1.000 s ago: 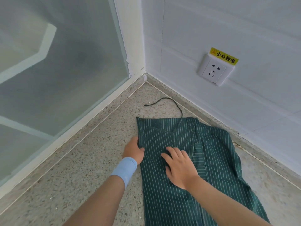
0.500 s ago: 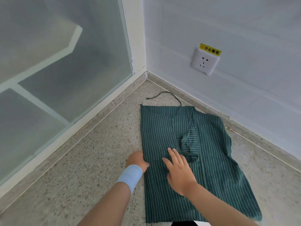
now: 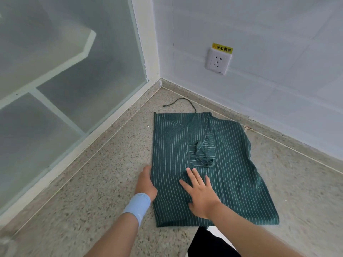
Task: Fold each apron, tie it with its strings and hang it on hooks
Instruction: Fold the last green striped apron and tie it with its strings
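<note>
1. Left hand (image 3: 146, 182): fingertips go out of sight at the left edge of the apron (image 3: 232, 164); gripping or just touching, can't tell.
2. Right hand (image 3: 201, 193) lies flat and covers the cloth under it.
3. Forearms (image 3: 115, 234) are cut off by the bottom edge.
4. Dark clothing (image 3: 209, 243), also cut at the bottom, hides a bit of the near hem.
5. Strap loop (image 3: 203, 161) mid-apron: knotted or only bunched, unclear.
6. Frosted glass (image 3: 74, 71): shapes behind it are blurred.
7. Floor (image 3: 55, 219): smeared at the bottom-left corner.
</note>
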A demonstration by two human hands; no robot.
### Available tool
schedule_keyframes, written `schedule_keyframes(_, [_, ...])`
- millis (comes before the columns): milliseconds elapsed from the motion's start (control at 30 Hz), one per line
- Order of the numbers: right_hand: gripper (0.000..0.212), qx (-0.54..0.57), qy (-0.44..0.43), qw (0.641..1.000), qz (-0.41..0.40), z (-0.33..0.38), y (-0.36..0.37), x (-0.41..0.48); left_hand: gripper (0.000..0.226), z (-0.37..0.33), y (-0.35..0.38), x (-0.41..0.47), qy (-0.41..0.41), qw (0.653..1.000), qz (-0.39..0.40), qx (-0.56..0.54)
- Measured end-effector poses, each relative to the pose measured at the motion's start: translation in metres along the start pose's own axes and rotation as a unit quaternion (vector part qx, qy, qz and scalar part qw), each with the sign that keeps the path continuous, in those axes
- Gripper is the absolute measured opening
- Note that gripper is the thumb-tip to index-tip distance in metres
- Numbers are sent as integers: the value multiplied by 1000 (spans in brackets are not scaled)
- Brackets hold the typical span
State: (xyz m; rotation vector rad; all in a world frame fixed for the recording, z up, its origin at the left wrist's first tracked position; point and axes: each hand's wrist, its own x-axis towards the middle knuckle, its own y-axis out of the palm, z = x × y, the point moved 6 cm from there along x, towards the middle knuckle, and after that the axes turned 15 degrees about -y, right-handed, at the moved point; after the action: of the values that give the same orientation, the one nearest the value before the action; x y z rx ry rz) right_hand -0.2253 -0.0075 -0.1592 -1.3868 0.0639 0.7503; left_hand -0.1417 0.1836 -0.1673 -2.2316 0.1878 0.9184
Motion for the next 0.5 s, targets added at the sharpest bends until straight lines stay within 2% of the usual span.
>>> schedule_keyframes(67, [90, 2, 2, 1000, 7, 3, 3, -3, 86, 1, -5, -8, 38, 990, -73, 116])
schedule_keyframes(133, [92, 14, 1, 1000, 19, 6, 7, -6, 86, -8, -1, -25, 148, 948, -131, 248])
schedule_keyframes(200, [98, 49, 4, 998, 26, 8, 13, -10, 82, -8, 16, -35, 214, 920, -66, 322])
schedule_keyframes(300, [105, 118, 26, 993, -12, 4, 18, -18, 104, 14, 39, -37, 223, 869, 45, 439])
schedule_keyframes(367, [102, 150, 43, 987, -26, -5, 20, -23, 108, 26, 43, -38, 234, 837, 64, 490])
schedule_keyframes(500, [95, 129, 37, 991, 21, -15, 25, -24, 84, 34, 42, -50, 307, 796, 47, 519])
